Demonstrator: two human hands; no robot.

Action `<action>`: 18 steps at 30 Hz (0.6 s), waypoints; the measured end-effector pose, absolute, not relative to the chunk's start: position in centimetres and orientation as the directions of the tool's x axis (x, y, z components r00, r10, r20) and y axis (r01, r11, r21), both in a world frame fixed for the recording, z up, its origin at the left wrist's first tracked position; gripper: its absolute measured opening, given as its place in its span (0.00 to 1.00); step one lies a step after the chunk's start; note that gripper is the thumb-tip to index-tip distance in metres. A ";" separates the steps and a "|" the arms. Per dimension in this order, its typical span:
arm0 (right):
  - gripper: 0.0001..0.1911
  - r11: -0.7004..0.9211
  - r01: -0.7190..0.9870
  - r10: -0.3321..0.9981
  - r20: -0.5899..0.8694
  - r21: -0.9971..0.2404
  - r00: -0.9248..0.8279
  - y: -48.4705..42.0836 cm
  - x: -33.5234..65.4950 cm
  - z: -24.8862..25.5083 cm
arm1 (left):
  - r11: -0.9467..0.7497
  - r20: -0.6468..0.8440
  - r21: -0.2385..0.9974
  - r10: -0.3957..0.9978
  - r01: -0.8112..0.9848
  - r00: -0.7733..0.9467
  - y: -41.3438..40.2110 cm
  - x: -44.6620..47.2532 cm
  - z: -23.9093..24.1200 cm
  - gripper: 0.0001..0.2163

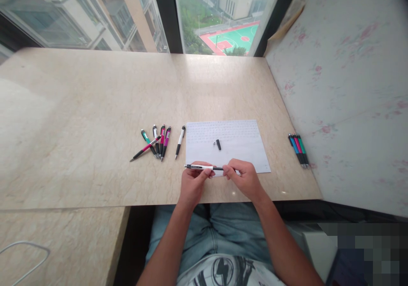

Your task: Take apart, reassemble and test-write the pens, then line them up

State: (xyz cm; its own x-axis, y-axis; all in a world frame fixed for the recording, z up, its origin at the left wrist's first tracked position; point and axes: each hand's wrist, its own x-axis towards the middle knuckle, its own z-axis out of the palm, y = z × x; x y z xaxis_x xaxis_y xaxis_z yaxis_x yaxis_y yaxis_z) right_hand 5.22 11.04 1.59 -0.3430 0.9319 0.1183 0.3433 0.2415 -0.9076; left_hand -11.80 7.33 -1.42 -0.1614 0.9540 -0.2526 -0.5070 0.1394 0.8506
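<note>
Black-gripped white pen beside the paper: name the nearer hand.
Left. The left hand is below and slightly right of the black-gripped white pen in the picture; the right hand is much farther right.

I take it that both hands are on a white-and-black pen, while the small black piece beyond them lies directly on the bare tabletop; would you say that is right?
Not quite: the place of the small black piece is wrong. The head view shows it on the sheet of paper. The left hand and right hand are indeed both on the white-and-black pen.
</note>
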 end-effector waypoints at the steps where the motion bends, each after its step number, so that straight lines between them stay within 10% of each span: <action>1: 0.17 0.275 0.336 0.925 0.152 -0.901 -0.349 11.1 5.3 1.6 | 0.139 -0.260 0.843 0.951 -0.519 -0.167 7.4 -11.8 -1.4 0.09; 8: 0.03 0.381 0.315 0.890 0.251 -0.869 -0.382 11.2 5.4 1.8 | 0.131 -0.284 0.816 0.939 -0.563 -0.193 7.5 -11.8 -1.4 0.10; 18: 0.13 0.228 0.326 0.939 0.119 -0.917 -0.322 11.2 5.3 2.1 | 0.109 -0.261 0.820 0.945 -0.562 -0.197 7.5 -11.7 -1.7 0.07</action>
